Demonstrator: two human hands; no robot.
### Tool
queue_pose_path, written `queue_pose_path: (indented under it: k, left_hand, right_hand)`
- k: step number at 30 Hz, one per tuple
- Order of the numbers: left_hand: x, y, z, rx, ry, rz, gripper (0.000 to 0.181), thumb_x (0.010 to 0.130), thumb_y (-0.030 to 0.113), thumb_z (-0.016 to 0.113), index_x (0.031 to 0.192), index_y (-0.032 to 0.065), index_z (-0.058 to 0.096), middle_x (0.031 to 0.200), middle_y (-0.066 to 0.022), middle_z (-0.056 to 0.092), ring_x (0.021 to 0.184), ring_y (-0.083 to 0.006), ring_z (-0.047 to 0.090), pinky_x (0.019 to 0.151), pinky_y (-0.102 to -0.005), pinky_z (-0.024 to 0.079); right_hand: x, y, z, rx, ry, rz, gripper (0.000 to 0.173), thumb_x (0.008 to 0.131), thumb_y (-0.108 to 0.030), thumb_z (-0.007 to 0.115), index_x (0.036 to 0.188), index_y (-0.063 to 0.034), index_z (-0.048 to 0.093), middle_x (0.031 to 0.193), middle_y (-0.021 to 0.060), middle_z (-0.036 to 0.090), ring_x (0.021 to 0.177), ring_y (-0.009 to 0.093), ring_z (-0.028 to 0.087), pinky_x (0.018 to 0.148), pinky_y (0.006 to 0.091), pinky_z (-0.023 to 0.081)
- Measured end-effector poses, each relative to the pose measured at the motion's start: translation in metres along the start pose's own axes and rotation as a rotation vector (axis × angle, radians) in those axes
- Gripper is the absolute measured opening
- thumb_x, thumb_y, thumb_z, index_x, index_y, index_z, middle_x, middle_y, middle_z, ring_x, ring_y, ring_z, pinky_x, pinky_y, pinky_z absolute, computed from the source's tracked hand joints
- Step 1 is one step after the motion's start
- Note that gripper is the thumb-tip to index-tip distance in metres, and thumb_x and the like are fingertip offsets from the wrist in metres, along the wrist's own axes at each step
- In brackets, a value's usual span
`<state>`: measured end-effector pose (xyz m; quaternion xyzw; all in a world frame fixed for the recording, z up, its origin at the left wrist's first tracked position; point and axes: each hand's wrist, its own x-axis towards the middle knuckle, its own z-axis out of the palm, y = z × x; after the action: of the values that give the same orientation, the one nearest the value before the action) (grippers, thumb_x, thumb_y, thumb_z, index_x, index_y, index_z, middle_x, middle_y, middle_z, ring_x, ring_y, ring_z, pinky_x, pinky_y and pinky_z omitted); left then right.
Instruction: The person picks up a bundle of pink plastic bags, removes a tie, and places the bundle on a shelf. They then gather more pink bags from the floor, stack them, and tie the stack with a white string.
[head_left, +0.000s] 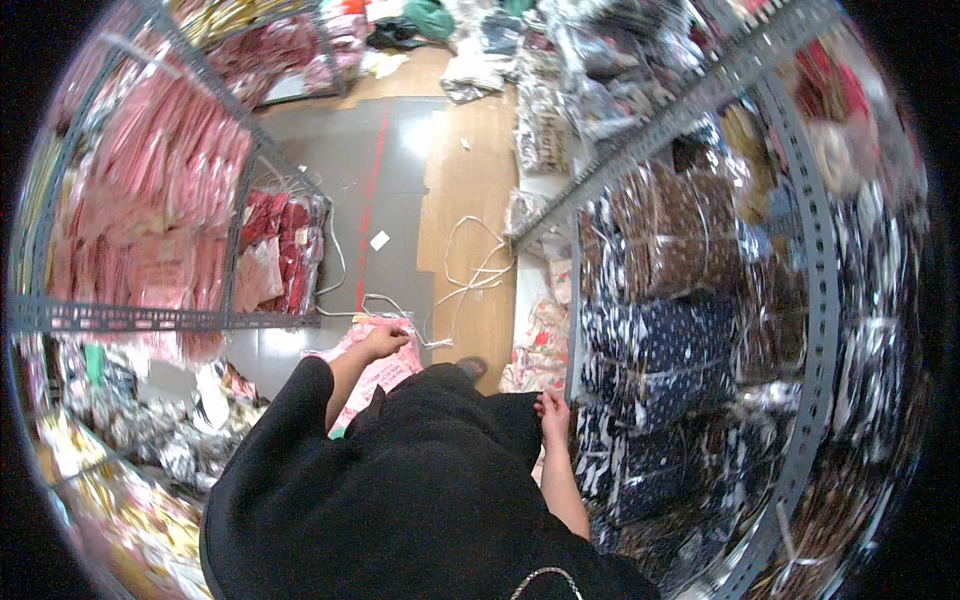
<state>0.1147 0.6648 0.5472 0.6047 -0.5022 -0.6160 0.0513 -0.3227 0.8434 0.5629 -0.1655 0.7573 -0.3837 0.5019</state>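
Observation:
My left hand (386, 340) is over a pink plastic-wrapped garment package (397, 367) that bears red writing; the fingers are bent, and whether they grip it cannot be told. On the other side, my right hand (552, 414) hangs beside the black clothing (450, 480) on my body, with its fingers curled near the cloth's edge. Close to that hand stand tied bundles of dark blue dotted garments (667, 360) in clear plastic. Loose white cord (474, 285) lies on the floor in front of me.
Slotted metal shelving (135, 315) with pink packaged garments (165, 165) stands at left. Another metal rack (814, 285) at right holds brown bundles (675, 232). Piled plastic-wrapped garments (472, 75) lie at the aisle's far end. A white paper piece (379, 240) is on the floor.

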Motion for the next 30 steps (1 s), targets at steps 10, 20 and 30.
queue_pose_path:
  k: [10, 20, 30]
  left_hand:
    - [-0.171, -0.129, 0.041, -0.815, 0.576, -0.494, 0.032, 0.087, 0.024, 0.060, 0.111, 0.0029, 0.063, 0.087, -0.0069, 0.067, 0.069, -0.0178, 0.062, 0.057, -0.0326, 0.047]
    - [-0.203, -0.135, 0.139, -1.217, 0.575, -0.813, 0.033, 0.090, 0.033, 0.058, 0.113, 0.0100, 0.055, 0.104, -0.0055, 0.062, 0.085, -0.0230, 0.060, 0.073, -0.0437, 0.047]
    - [-0.030, -0.001, -0.003, -0.780, 0.806, -0.240, 0.041, 0.088, 0.031, 0.065, 0.116, 0.0012, 0.064, 0.094, -0.0087, 0.068, 0.083, -0.0173, 0.064, 0.074, -0.0305, 0.051]
  right_hand:
    - [0.121, -0.140, 0.121, -0.204, -0.414, 0.217, 0.047, 0.092, -0.030, 0.060, 0.129, -0.0047, 0.048, 0.112, 0.0112, 0.064, 0.088, 0.024, 0.065, 0.072, 0.0389, 0.051]
    - [0.229, -0.186, 0.150, -0.376, -0.418, 0.342, 0.048, 0.095, -0.037, 0.048, 0.135, -0.0098, 0.042, 0.135, 0.0109, 0.050, 0.119, 0.034, 0.051, 0.093, 0.0485, 0.043]
    - [0.346, -0.218, 0.183, -0.293, -0.274, 0.503, 0.057, 0.092, -0.035, 0.050, 0.142, -0.0109, 0.035, 0.144, 0.0098, 0.041, 0.119, 0.034, 0.050, 0.094, 0.0508, 0.041]
